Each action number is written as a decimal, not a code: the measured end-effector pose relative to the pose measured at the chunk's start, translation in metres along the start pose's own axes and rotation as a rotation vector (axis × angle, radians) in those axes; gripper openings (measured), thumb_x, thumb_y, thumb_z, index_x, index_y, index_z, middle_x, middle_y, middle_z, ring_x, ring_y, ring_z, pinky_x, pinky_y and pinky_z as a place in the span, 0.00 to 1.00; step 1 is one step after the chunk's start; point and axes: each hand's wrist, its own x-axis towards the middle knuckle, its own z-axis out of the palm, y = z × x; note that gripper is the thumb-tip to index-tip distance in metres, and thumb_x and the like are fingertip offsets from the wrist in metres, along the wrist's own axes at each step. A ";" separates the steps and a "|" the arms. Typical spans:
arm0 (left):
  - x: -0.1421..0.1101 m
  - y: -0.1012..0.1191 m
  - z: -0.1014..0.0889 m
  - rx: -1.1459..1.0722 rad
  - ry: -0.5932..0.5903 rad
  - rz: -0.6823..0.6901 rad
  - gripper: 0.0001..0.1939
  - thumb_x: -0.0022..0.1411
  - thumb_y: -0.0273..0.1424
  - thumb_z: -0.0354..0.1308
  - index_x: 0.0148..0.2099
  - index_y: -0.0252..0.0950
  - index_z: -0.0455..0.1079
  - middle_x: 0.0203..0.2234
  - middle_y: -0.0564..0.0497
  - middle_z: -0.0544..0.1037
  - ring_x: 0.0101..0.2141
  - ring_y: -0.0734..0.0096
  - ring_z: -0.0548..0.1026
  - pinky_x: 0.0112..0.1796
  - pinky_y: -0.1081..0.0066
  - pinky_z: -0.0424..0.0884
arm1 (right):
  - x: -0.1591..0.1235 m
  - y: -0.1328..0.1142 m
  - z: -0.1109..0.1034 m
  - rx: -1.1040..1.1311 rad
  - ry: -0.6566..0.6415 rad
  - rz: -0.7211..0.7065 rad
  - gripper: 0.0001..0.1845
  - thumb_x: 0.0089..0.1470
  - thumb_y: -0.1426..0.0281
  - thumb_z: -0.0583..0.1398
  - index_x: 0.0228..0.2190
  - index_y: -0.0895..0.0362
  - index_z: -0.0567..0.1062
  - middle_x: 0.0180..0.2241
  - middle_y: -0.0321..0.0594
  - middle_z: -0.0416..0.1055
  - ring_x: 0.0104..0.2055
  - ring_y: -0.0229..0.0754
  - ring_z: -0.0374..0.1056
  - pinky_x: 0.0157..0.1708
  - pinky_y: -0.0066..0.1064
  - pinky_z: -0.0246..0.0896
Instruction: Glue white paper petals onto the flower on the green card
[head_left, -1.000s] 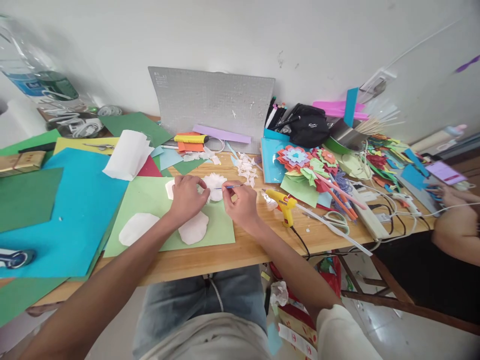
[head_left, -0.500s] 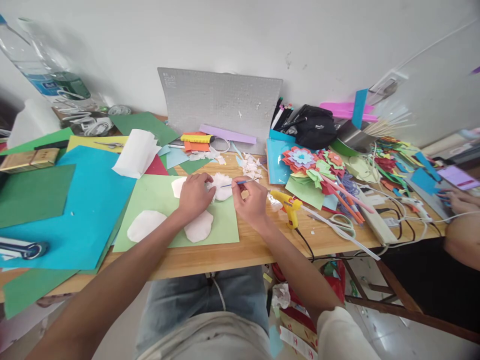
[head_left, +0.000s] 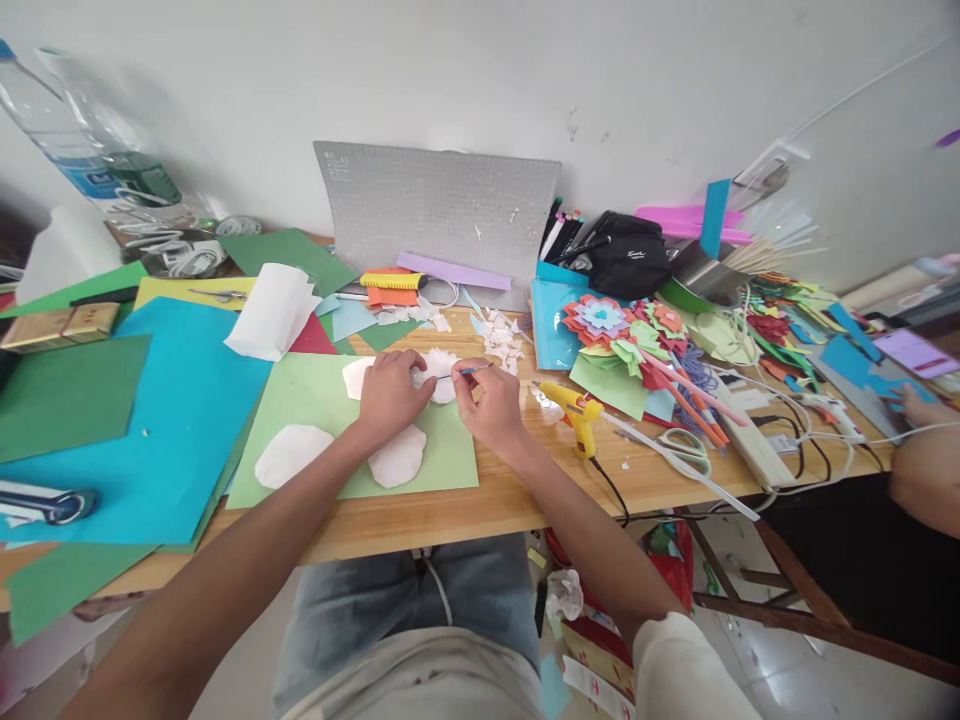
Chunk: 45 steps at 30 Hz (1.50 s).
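My left hand (head_left: 390, 392) rests with fingers curled on a white paper flower (head_left: 439, 372) that lies at the far edge of a light green paper sheet (head_left: 315, 400). Just to the right, my right hand (head_left: 482, 398) pinches a thin blue-handled tool (head_left: 472, 370), whose tip points left at the flower. Two flat white paper rounds lie on the green sheet nearer me, one (head_left: 293, 455) at the left and one (head_left: 397, 457) under my left wrist. White paper scraps (head_left: 501, 338) are scattered just beyond my right hand.
A yellow glue gun (head_left: 571, 408) and scissors (head_left: 684, 452) lie right of my hands. Blue paper (head_left: 150, 420) and green paper (head_left: 60, 390) cover the left. A grey cutting mat (head_left: 439, 215) leans on the wall. Coloured paper flowers (head_left: 619, 330) pile at the right. Another person's hand (head_left: 919, 405) is at the far right.
My right hand has drawn the tool left and a little nearer the flower. The view has shifted slightly; my left hand stays on the flower.
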 end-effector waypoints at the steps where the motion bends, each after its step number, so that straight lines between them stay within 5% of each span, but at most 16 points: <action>1: 0.000 0.000 0.000 0.010 0.001 -0.006 0.07 0.57 0.36 0.57 0.37 0.38 0.69 0.35 0.46 0.77 0.43 0.55 0.72 0.41 0.61 0.67 | -0.001 -0.001 -0.001 0.013 0.024 -0.010 0.07 0.58 0.72 0.52 0.31 0.55 0.71 0.32 0.39 0.75 0.30 0.37 0.69 0.35 0.28 0.64; 12: 0.002 0.000 0.002 0.010 0.005 -0.013 0.07 0.56 0.34 0.57 0.37 0.39 0.69 0.36 0.47 0.77 0.44 0.55 0.71 0.43 0.61 0.66 | -0.001 -0.001 0.000 0.060 0.099 -0.083 0.07 0.56 0.74 0.53 0.30 0.55 0.70 0.29 0.38 0.74 0.29 0.37 0.68 0.32 0.28 0.64; 20: 0.003 -0.002 0.001 -0.008 -0.015 -0.016 0.06 0.56 0.33 0.56 0.37 0.39 0.69 0.37 0.47 0.77 0.44 0.55 0.71 0.43 0.60 0.66 | -0.032 -0.011 -0.036 0.033 0.230 -0.106 0.07 0.56 0.76 0.56 0.35 0.55 0.73 0.31 0.40 0.74 0.34 0.40 0.70 0.36 0.33 0.66; 26: 0.001 -0.001 -0.002 -0.030 -0.027 -0.010 0.11 0.57 0.36 0.55 0.42 0.39 0.69 0.39 0.47 0.77 0.45 0.54 0.70 0.45 0.59 0.66 | -0.087 0.018 -0.049 -0.349 -0.032 -0.222 0.17 0.57 0.79 0.52 0.44 0.56 0.74 0.38 0.48 0.73 0.41 0.45 0.69 0.41 0.37 0.67; 30: 0.002 0.001 -0.009 0.034 0.063 0.104 0.15 0.60 0.34 0.53 0.48 0.37 0.68 0.42 0.45 0.75 0.47 0.54 0.68 0.49 0.56 0.64 | -0.096 0.027 -0.052 -0.504 -0.291 -0.200 0.16 0.58 0.79 0.51 0.45 0.59 0.73 0.40 0.50 0.72 0.42 0.47 0.67 0.41 0.38 0.67; 33: 0.010 0.017 -0.011 0.120 0.066 0.270 0.15 0.62 0.32 0.52 0.49 0.36 0.71 0.43 0.43 0.75 0.49 0.52 0.66 0.50 0.55 0.63 | -0.093 0.024 -0.052 -0.476 -0.368 -0.140 0.17 0.57 0.79 0.53 0.46 0.59 0.72 0.41 0.49 0.70 0.43 0.49 0.64 0.42 0.39 0.66; 36: 0.023 0.048 -0.002 0.165 -0.112 0.392 0.12 0.62 0.32 0.52 0.43 0.36 0.76 0.40 0.43 0.76 0.47 0.53 0.66 0.49 0.56 0.63 | -0.094 0.023 -0.050 -0.421 -0.298 -0.079 0.19 0.56 0.81 0.52 0.48 0.59 0.72 0.41 0.49 0.70 0.44 0.49 0.63 0.43 0.40 0.66; 40: 0.043 0.090 0.026 0.297 -0.234 0.409 0.12 0.61 0.33 0.55 0.40 0.34 0.78 0.41 0.41 0.76 0.48 0.51 0.65 0.47 0.57 0.63 | -0.101 0.025 -0.047 -0.333 -0.140 -0.006 0.19 0.57 0.80 0.50 0.46 0.60 0.73 0.40 0.50 0.70 0.43 0.48 0.64 0.44 0.40 0.66; 45: 0.056 0.103 0.052 0.477 -0.173 0.357 0.13 0.60 0.31 0.54 0.40 0.32 0.78 0.44 0.36 0.73 0.50 0.47 0.62 0.47 0.54 0.61 | -0.103 0.026 -0.047 -0.300 -0.086 0.025 0.15 0.59 0.76 0.51 0.44 0.59 0.74 0.39 0.49 0.71 0.42 0.48 0.65 0.43 0.40 0.66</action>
